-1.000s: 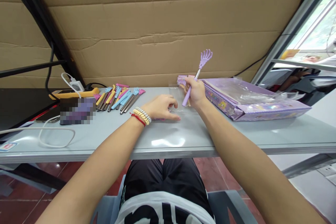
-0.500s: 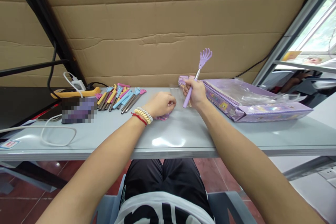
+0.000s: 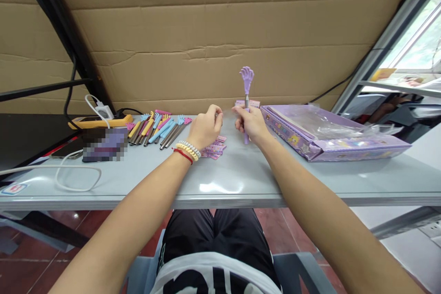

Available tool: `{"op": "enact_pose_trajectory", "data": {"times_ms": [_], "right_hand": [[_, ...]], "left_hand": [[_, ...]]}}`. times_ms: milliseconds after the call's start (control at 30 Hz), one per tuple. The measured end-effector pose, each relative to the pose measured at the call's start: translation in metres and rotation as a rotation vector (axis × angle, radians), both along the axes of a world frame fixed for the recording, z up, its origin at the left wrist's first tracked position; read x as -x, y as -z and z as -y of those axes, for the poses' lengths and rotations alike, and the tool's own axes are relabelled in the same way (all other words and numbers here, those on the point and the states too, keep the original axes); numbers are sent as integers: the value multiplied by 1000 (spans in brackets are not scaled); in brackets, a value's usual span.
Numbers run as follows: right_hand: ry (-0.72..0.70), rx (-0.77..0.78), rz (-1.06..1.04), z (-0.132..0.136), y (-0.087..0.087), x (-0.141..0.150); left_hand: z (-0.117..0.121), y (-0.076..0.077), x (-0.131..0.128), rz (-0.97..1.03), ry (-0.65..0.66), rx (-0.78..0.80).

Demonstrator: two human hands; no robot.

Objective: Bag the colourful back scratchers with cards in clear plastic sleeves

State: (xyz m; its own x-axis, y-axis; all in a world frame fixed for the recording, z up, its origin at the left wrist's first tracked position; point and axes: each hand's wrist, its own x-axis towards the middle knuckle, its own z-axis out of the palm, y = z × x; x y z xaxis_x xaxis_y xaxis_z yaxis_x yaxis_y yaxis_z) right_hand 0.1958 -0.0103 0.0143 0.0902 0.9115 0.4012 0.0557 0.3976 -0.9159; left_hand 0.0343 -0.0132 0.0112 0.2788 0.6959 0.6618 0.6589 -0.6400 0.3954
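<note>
My right hand [image 3: 253, 123] is closed round the handle of a purple back scratcher [image 3: 247, 80], held nearly upright with its small claw-shaped head at the top and a short metal shaft below it. To the left, my left hand [image 3: 206, 125] has thumb and forefinger pinched together. A faint see-through blur lies by its fingertips, too indistinct to name. Pink and purple printed cards [image 3: 214, 148] lie on the table just under and beside that hand. More printed cards [image 3: 254, 103] show behind my right hand.
Several back scratchers [image 3: 155, 128] in blue, yellow and pink lie in a pile on the left. Beyond them are a blurred-out phone-like item [image 3: 105, 145], a white cable [image 3: 98, 179] and a yellow power strip [image 3: 103, 121]. A purple box [image 3: 358, 150] with clear plastic on it stands right.
The back scratcher has swung from a rightward tilt to nearly upright, moving left. My left hand has lifted slightly and turned, uncovering more of the cards. The clear film between the hands is less visible.
</note>
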Motion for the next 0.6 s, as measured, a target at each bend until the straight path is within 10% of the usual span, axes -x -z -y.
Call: {"op": "enact_pose_trajectory", "data": {"times_ms": [333, 600], "right_hand": [[-7, -63, -118, -3, 1, 0], [-64, -71, -238, 7, -8, -3]], "left_hand": [[9, 0, -2, -120, 194, -25], [4, 1, 0, -230, 70, -78]]}}
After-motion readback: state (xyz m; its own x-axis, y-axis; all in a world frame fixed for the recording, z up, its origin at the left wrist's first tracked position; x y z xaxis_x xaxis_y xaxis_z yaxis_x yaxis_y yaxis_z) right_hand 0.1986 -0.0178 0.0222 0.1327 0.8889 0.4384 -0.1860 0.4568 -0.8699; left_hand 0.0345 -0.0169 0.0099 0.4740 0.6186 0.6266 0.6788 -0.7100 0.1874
